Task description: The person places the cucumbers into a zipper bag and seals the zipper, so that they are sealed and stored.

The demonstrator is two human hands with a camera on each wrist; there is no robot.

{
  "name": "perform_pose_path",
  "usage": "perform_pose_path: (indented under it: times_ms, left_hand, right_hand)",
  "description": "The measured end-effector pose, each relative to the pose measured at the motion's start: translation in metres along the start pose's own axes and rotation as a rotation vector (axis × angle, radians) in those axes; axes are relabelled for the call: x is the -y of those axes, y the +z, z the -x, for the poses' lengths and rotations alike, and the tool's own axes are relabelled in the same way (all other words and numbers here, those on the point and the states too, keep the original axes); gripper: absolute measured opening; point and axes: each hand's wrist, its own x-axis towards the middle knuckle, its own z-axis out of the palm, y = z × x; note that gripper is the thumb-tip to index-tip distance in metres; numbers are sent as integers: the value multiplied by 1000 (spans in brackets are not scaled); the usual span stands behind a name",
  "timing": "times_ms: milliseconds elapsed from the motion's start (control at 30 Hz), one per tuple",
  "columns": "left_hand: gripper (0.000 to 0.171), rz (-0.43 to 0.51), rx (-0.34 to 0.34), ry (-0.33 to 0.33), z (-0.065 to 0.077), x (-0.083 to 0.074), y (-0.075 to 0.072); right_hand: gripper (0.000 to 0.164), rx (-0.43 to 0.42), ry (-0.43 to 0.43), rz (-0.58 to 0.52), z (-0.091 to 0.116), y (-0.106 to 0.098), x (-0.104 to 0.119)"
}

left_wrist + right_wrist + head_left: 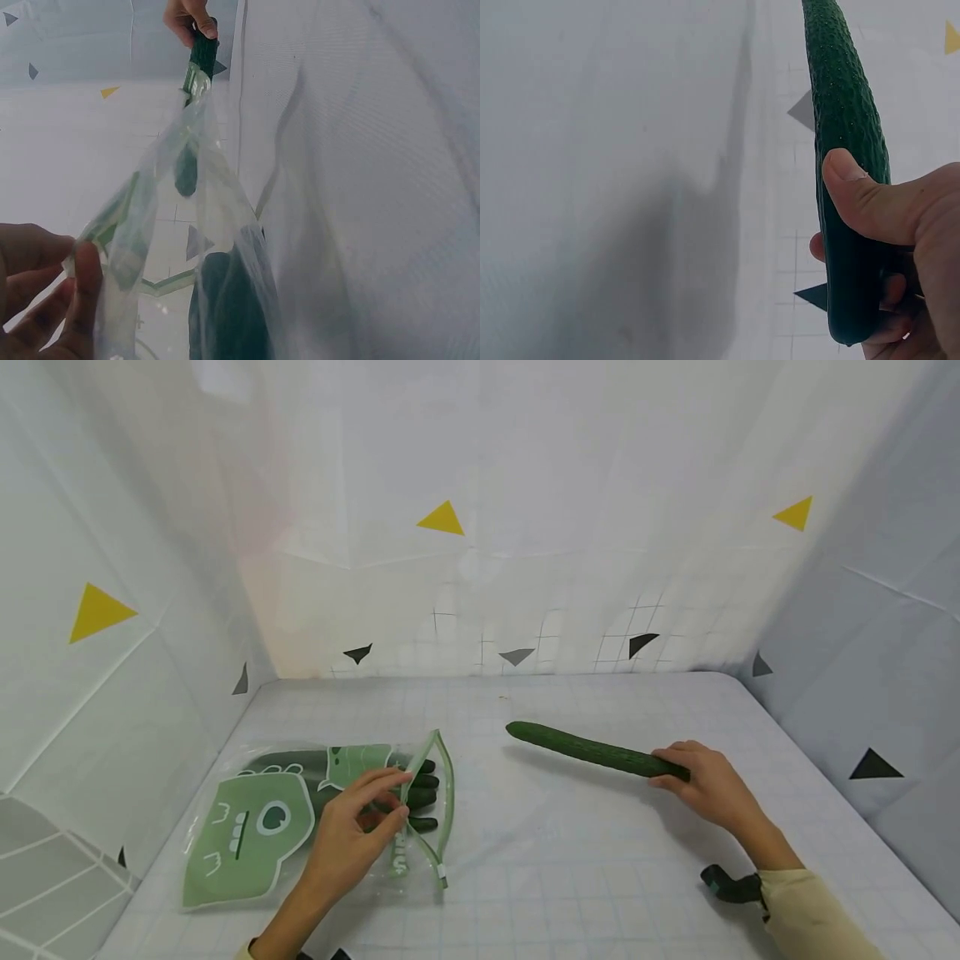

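Observation:
My right hand grips one end of a long green cucumber, thumb laid along its side. The cucumber's free end points left toward the bag and is held above the table. With thumb and fingers, my left hand pinches the edge of a clear zip bag printed with a green one-eyed monster. The bag's mouth gapes toward the right. Several cucumbers lie inside, their ends near the opening. In the left wrist view the bag's clear film partly covers the held cucumber.
A white table with a faint grid lies under everything. White cloth walls with yellow and black triangles stand at the back and both sides. A black strap piece juts from the right wrist.

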Motion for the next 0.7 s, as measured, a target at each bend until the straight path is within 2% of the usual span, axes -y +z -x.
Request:
perform_pose_path:
  times_ms: [167, 400, 700]
  left_hand:
    - [42, 2, 2, 5, 0, 0, 0]
    - [42, -4, 4, 4, 0, 0, 0]
    - [42, 0, 3, 14, 1, -1, 0]
  right_hand:
    - [40, -14, -13, -28, -1, 1, 12]
    - [38, 10, -35, -61, -4, 7, 28]
    - [36, -1, -154, -96, -11, 16, 44]
